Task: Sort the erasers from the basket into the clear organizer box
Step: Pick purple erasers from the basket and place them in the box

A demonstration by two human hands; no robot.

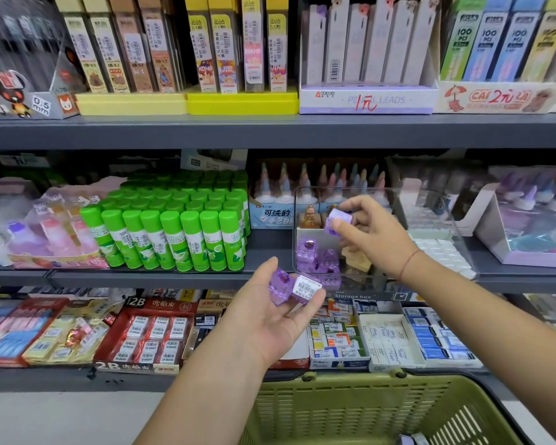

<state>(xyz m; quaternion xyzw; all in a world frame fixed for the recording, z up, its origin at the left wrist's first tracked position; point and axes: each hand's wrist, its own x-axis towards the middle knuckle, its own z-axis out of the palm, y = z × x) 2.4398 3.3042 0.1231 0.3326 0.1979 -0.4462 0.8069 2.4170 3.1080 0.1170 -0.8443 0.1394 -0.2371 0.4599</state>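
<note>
Head view: what is the largest thing here?
– The grey shelf runs across the whole width, full of stationery. Next comes the green basket, near, at the bottom right.

And where is the clear organizer box?
– It stands on the middle shelf, right of the green glue sticks. Several purple erasers lie in its near left corner.

What do the hands do?
– The left hand is palm up, just in front of the box. Its fingers are lightly curled under two loose erasers, with the thumb beside them. One of these, the labelled eraser, shows a barcode sticker. The right hand is above the box. Its thumb and fingers pinch one more, the pinched eraser.

Is something in the basket?
– Small things at the bottom edge, too cut off to tell.
</note>
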